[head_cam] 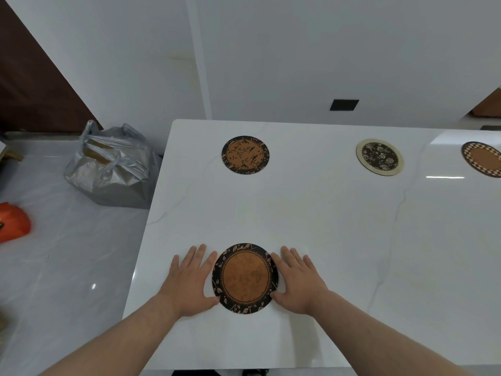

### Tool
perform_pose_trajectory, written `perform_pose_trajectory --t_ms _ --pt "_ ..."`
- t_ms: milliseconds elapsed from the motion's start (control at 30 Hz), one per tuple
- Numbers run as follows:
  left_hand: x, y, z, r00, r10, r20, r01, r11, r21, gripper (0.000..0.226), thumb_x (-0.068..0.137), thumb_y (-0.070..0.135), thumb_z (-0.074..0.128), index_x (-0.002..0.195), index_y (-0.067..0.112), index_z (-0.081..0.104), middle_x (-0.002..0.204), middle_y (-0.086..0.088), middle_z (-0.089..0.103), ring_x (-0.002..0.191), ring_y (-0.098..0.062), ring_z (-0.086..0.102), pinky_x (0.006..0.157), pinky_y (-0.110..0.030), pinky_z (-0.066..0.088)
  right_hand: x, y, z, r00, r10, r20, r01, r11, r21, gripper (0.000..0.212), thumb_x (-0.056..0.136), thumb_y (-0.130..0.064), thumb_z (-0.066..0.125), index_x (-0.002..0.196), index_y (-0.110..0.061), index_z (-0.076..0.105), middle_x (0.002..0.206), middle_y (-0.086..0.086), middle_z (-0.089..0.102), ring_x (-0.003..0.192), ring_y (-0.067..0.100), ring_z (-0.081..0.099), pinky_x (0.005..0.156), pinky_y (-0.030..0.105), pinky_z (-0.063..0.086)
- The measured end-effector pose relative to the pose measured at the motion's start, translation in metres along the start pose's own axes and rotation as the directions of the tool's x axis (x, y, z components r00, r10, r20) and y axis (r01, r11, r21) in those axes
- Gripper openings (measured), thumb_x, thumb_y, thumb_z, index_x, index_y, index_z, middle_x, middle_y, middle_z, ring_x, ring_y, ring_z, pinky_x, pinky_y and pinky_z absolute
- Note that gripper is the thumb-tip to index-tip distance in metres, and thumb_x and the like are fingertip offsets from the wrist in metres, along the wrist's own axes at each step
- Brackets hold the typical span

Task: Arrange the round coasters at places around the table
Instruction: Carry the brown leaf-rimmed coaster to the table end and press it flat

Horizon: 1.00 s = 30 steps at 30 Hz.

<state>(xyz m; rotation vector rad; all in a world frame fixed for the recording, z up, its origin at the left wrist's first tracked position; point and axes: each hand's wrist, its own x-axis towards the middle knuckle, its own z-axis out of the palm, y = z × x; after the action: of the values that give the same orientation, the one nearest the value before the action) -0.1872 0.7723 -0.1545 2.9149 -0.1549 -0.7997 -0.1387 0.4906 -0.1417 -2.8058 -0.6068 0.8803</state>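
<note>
Resting flat and released, left hand (189,280) and right hand (301,283) flanking and touching the round black-rimmed brown cork coaster (245,278) lying near the front edge of the glossy white marble bench (325,226), seemingly squaring it opposite the far coasters.

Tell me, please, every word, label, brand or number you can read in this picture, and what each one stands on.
None: no readable text anywhere in this view.
The four coasters, near, far left, floral and checkered, bear only patterns.
The grey plastic bag shows no print.
The orange object has a dark mark at its edge, too small to read.
The black wall plate is blank.
</note>
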Motion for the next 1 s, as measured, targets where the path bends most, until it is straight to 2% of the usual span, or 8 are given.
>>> perform_pose_trajectory --t_ms 133,500,600,700,800,1000 --pt "-0.003 0.006 0.007 0.998 0.062 -0.015 -0.062 0.998 0.013 0.104 0.075 0.074 0.044 0.151 0.03 -0.012 0.158 0.003 -0.023 0.148 -0.022 -0.016 0.118 -0.047 -0.007 0.0 -0.004 0.003 1.0 0.016 0.015 -0.015 1.0 -0.023 0.096 0.08 -0.062 0.051 0.153 -0.031 -0.003 0.163 0.011 -0.01 0.15 0.03 -0.012 0.121 0.049 -0.005" --pt "-0.001 0.017 0.004 1.0 -0.012 0.017 0.013 0.997 -0.07 0.1 0.074 0.07 0.045 0.152 0.033 -0.005 0.162 0.002 -0.012 0.148 -0.022 -0.014 0.119 -0.051 -0.003 0.003 -0.005 0.006 0.999 0.031 0.022 -0.031 0.999 -0.018 0.099 0.078 -0.061 0.055 0.153 -0.034 -0.003 0.163 0.01 -0.012 0.15 0.03 -0.013 0.121 0.051 -0.003" --pt "-0.002 0.023 0.0 0.998 -0.042 0.055 0.048 0.994 -0.1 0.096 0.08 0.062 0.05 0.152 0.032 -0.004 0.162 0.002 -0.013 0.148 -0.023 -0.013 0.12 -0.051 -0.001 0.001 -0.005 0.004 1.0 0.021 0.023 -0.021 1.0 -0.003 0.093 0.08 -0.058 0.052 0.153 -0.03 0.001 0.163 0.01 -0.008 0.15 0.03 -0.01 0.121 0.052 -0.001" --pt "-0.001 0.026 -0.007 0.996 -0.072 0.05 0.08 0.983 -0.164 0.086 0.087 0.048 0.053 0.153 0.025 0.004 0.163 -0.001 -0.003 0.149 -0.024 -0.003 0.121 -0.047 0.008 -0.001 -0.002 -0.007 1.0 0.009 0.004 -0.009 0.998 0.059 0.081 0.085 -0.05 0.051 0.152 -0.023 0.014 0.162 0.009 0.007 0.15 0.03 0.004 0.121 0.048 0.009" --pt "-0.002 0.021 -0.018 0.994 -0.095 0.048 0.102 0.975 -0.195 0.078 0.09 0.043 0.053 0.153 0.018 0.013 0.162 -0.006 0.011 0.149 -0.023 0.011 0.119 -0.041 0.018 -0.004 0.007 -0.018 0.998 0.008 -0.063 -0.006 0.999 0.035 0.071 0.083 -0.045 0.054 0.144 -0.019 0.03 0.151 0.009 0.03 0.139 0.03 0.029 0.114 0.043 0.027" --pt "-0.01 0.009 -0.046 0.981 -0.177 0.078 0.19 0.956 -0.225 0.066 0.091 0.041 0.052 0.148 0.018 0.028 0.154 0.001 0.032 0.14 -0.02 0.031 0.112 -0.032 0.029 -0.009 0.02 -0.038 0.998 0.042 -0.054 -0.043 0.999 -0.012 0.058 0.086 -0.043 0.052 0.136 -0.017 0.041 0.137 0.006 0.048 0.127 0.028 0.043 0.105 0.039 0.038"
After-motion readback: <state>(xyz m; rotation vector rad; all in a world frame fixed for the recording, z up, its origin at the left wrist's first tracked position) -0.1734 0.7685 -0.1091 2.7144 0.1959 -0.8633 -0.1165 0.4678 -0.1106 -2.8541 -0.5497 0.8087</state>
